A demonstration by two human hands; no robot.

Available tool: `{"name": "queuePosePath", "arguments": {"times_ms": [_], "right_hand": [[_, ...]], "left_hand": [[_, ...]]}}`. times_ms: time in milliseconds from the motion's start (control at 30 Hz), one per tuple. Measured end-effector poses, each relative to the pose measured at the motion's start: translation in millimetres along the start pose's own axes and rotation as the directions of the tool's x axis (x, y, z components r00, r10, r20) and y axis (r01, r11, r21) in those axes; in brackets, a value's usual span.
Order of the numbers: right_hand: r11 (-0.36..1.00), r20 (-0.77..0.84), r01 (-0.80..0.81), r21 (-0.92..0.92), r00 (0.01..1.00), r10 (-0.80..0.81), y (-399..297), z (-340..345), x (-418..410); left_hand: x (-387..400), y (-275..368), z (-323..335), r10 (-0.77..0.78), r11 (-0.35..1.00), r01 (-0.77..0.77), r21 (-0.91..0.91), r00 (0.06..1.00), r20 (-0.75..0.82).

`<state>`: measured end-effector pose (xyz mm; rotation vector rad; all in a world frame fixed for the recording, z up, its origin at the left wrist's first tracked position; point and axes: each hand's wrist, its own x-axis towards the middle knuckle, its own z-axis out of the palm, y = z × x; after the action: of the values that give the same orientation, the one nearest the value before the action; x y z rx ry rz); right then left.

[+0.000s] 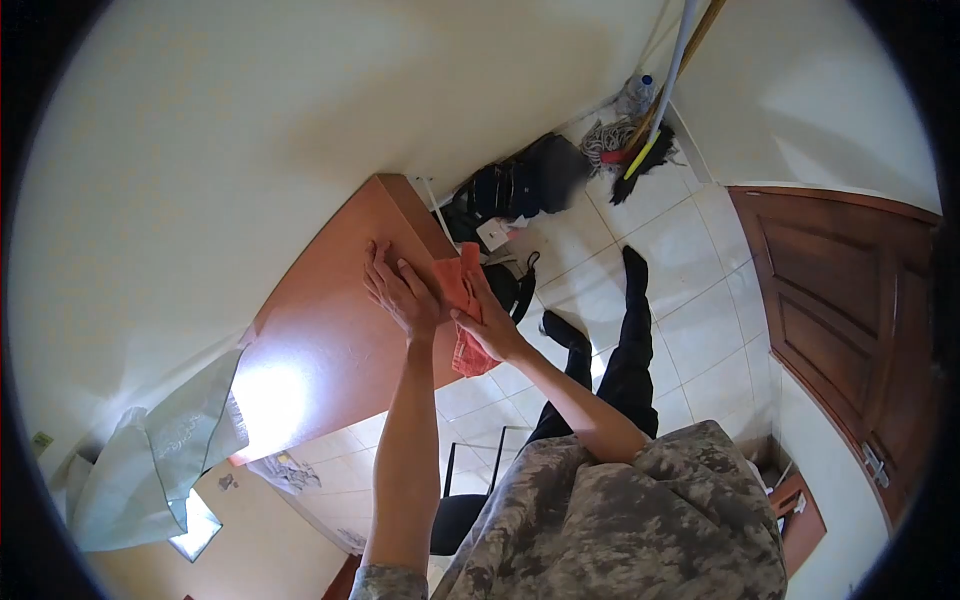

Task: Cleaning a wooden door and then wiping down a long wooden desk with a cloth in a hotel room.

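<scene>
My left hand (403, 294) is spread over the reddish-brown tabletop (330, 330), palm down, with its fingers apart and nothing in them. Whether the palm presses on the wood is hard to tell. At the table's right edge, my right hand (491, 321) grips an orange-red cloth (471, 352). Part of the cloth sticks up past the fingers and part hangs below the hand. The thumb lies across the cloth, towards my left hand.
Beyond the table, a dark bag (517, 180) lies by the wall. A string mop (607, 142) and a broom (643, 161) lean near a plastic bottle (640, 90). A black chair (457, 517) stands beside me. At right is a wooden door (832, 300); a pale curtain (157, 465) hangs at left.
</scene>
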<state>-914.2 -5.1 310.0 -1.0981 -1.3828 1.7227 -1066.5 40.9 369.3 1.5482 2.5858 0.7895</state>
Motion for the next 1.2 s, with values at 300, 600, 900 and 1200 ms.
{"name": "queuePosePath", "arguments": {"times_ms": [300,600,900,1200], "right_hand": [[0.970,-0.055,0.052,-0.239,0.996,-0.067,-17.0,4.8,-3.3],[0.844,0.032,-0.263,-0.468,0.949,0.314,-31.5,13.3,6.2],[0.829,0.003,-0.296,-0.475,0.941,0.337,-40.4,13.7,-10.3],[0.983,0.016,-0.074,-0.170,0.997,0.078,-25.4,6.2,42.6]], "left_hand": [[0.6,-1.6,-1.8,-0.017,1.000,0.017,0.013,1.000,0.011],[2.3,-3.4,-3.0,-0.017,1.000,0.017,0.020,1.000,0.010],[1.3,-3.2,-3.0,0.014,1.000,-0.014,0.022,1.000,-0.004],[0.8,-0.2,-3.1,0.000,1.000,0.000,0.002,1.000,0.012]]}}
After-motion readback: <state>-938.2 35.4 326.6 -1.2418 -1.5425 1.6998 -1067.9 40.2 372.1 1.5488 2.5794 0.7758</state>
